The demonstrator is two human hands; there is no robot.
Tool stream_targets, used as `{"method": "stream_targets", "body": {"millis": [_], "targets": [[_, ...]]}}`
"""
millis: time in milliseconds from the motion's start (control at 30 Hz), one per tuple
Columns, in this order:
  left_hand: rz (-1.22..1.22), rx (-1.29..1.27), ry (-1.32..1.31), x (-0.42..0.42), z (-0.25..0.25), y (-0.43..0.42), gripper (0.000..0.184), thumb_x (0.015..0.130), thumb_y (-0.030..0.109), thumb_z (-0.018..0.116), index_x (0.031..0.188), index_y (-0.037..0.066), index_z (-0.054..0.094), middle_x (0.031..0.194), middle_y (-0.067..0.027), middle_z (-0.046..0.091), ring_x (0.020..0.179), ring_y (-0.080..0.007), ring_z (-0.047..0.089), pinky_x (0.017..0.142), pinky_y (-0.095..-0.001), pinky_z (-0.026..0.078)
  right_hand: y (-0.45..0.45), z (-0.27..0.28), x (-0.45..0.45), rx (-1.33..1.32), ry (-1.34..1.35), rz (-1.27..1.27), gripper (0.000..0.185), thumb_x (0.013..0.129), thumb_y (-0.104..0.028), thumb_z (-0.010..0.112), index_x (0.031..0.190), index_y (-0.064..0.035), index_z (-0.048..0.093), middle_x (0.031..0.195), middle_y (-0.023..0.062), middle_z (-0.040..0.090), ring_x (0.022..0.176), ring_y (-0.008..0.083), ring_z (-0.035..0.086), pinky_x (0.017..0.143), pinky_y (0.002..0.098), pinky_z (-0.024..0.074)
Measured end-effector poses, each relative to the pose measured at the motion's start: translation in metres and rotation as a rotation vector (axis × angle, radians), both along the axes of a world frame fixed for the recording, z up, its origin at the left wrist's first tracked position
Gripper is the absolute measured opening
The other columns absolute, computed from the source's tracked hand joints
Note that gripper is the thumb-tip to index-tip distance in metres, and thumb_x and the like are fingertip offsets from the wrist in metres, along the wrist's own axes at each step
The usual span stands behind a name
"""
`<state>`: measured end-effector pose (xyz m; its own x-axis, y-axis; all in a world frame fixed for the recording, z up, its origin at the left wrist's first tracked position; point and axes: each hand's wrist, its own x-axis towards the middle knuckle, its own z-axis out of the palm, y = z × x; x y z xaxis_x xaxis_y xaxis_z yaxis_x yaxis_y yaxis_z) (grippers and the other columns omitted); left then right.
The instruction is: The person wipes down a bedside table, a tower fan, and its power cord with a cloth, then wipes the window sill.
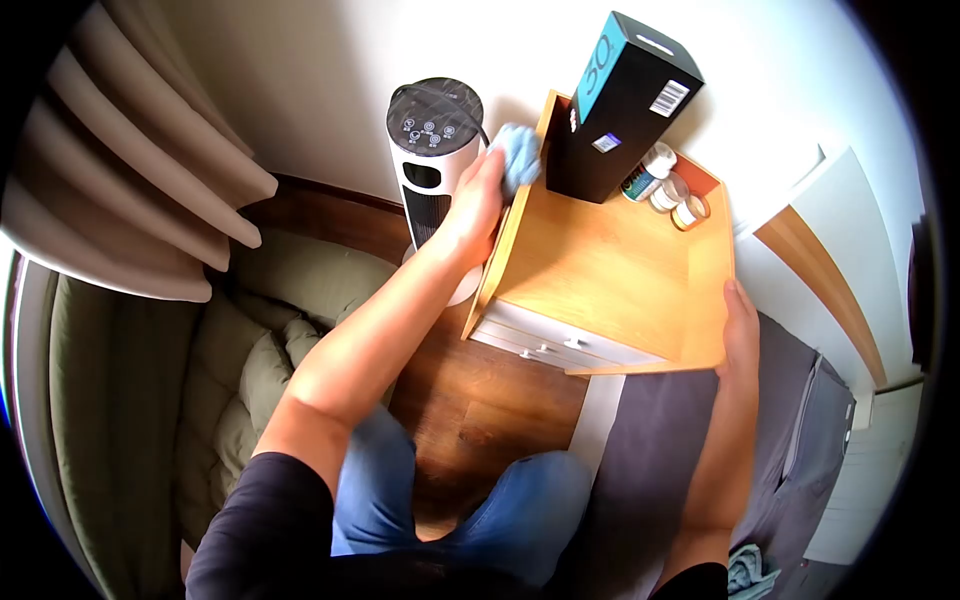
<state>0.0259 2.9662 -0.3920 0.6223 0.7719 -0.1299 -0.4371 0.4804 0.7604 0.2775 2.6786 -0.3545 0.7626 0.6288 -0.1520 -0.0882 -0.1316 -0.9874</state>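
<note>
Blue cloth (520, 158), and it's bunched in the left grip (474, 208), fingers clenched around it, right up at the raised left edge of the wooden tabletop (612, 258)!

Starting from the far left: pale curtain (140, 170) hanging in deep folds, well out from that left grip. Nearer, below it and to its left, olive cushions (265, 365) piled up beside the wood floor (480, 420). Down below the left grip, two knees in blue jeans (375, 485).

Just to the left of the left grip, a white tower appliance (436, 125) with a glossy black control top, a dark cord looping over it towards the hand. Then comes the cloth, and straight to its right a tall black box (618, 135), teal down one side with a big "30" on it, standing upright on the tabletop. Below that and right of the left grip, white drawer fronts (560, 347) with little knobs.

Across now, between the two grips but closer to the right one: a white bottle (648, 172) and two small jars (679, 203), bunched along the far rim. And here's the right grip (739, 335), set against the tabletop's right edge; some fingers are hidden, so I can't tell whether it's clasping or merely resting. Below it, the grey bed (655, 440); off to its right, a headboard (825, 290) with a wooden stripe.
</note>
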Motion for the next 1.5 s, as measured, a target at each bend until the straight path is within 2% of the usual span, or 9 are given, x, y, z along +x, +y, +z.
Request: {"method": "stream_targets", "body": {"millis": [200,300,533,700,833,967,1167,1233,1500], "targets": [[0.179,0.237,-0.038,-0.077,-0.026,-0.089,0.043,0.110,0.027,0.037,0.143,0.001,0.046,0.131,-0.0097,0.061,0.121,-0.0184,0.058,0.109,-0.0342,0.042,0.002,-0.007,0.001,-0.050,-0.090,-0.028,0.047,0.108,-0.031,0.046,0.139,0.0037,0.052,0.135,0.0149,0.061,0.122,0.0227,0.059,0.101,0.0349,0.0469],[0.320,0.561,0.192,-0.090,-0.041,-0.125,0.039,0.107,0.014,0.045,0.143,-0.001,0.046,0.131,-0.0079,0.059,0.118,-0.0143,0.057,0.105,-0.0295,0.042,0.004,0.000,-0.004,-0.014,-0.020,0.006,0.048,0.108,-0.031,0.047,0.140,0.0048,0.051,0.138,0.0145,0.059,0.125,0.0212,0.056,0.104,0.0327,0.0431],[0.773,0.922,0.734,-0.056,-0.073,-0.149,0.037,0.083,0.002,0.064,0.118,-0.003,0.056,0.105,-0.0190,0.063,0.094,-0.0334,0.064,0.085,-0.0384,0.051,-0.003,-0.006,-0.004,-0.002,-0.047,-0.020,0.042,0.109,-0.028,0.045,0.135,0.0038,0.056,0.131,0.0144,0.063,0.120,0.0204,0.059,0.102,0.0328,0.0443],[0.762,0.441,0.629,-0.043,-0.097,-0.167,0.025,0.088,0.009,0.068,0.110,0.000,0.058,0.099,-0.0141,0.069,0.092,-0.0252,0.066,0.087,-0.0365,0.051,0.005,-0.004,-0.003,-0.005,-0.045,0.030,0.044,0.109,-0.028,0.044,0.138,0.0046,0.053,0.132,0.0153,0.063,0.119,0.0229,0.061,0.101,0.0341,0.0459],[0.646,-0.351,0.238,-0.017,-0.072,-0.182,0.043,0.095,0.019,0.068,0.130,0.001,0.050,0.122,-0.0100,0.065,0.109,-0.0198,0.062,0.093,-0.0358,0.050,0.005,-0.010,0.000,-0.001,-0.105,0.025,0.044,0.109,-0.028,0.044,0.136,0.0052,0.055,0.130,0.0151,0.064,0.118,0.0221,0.061,0.100,0.0335,0.0462],[0.601,-0.340,0.536,0.011,-0.030,-0.172,0.064,0.096,0.038,0.067,0.138,-0.005,0.045,0.135,-0.0194,0.059,0.118,-0.0290,0.061,0.102,-0.0368,0.047,0.004,-0.003,-0.006,0.003,-0.078,0.009,0.043,0.109,-0.027,0.044,0.137,0.0041,0.055,0.131,0.0141,0.064,0.120,0.0201,0.060,0.102,0.0326,0.0440],[0.445,-0.208,0.626,0.081,-0.098,-0.210,0.059,0.097,0.031,0.069,0.139,-0.004,0.044,0.133,-0.0157,0.060,0.114,-0.0255,0.062,0.099,-0.0369,0.051,0.005,0.001,-0.012,-0.037,-0.125,-0.018,0.042,0.109,-0.026,0.045,0.136,0.0036,0.057,0.130,0.0128,0.065,0.119,0.0192,0.060,0.102,0.0327,0.0432],[0.313,-0.192,0.768,0.095,-0.050,-0.243,0.074,0.095,0.033,0.071,0.144,-0.010,0.037,0.143,-0.0225,0.054,0.124,-0.0297,0.058,0.105,-0.0377,0.047,0.005,0.002,-0.009,-0.045,-0.117,-0.024,0.042,0.109,-0.026,0.045,0.136,0.0036,0.057,0.130,0.0126,0.065,0.119,0.0191,0.060,0.102,0.0326,0.0428],[0.041,-0.312,0.454,0.111,-0.053,-0.269,0.071,0.085,0.031,0.082,0.133,-0.011,0.050,0.126,-0.0219,0.064,0.116,-0.0291,0.060,0.099,-0.0403,0.048,0.006,0.013,-0.022,-0.140,-0.217,-0.051,0.044,0.108,-0.028,0.047,0.138,0.0035,0.055,0.135,0.0140,0.062,0.124,0.0206,0.057,0.106,0.0326,0.0396]]}}
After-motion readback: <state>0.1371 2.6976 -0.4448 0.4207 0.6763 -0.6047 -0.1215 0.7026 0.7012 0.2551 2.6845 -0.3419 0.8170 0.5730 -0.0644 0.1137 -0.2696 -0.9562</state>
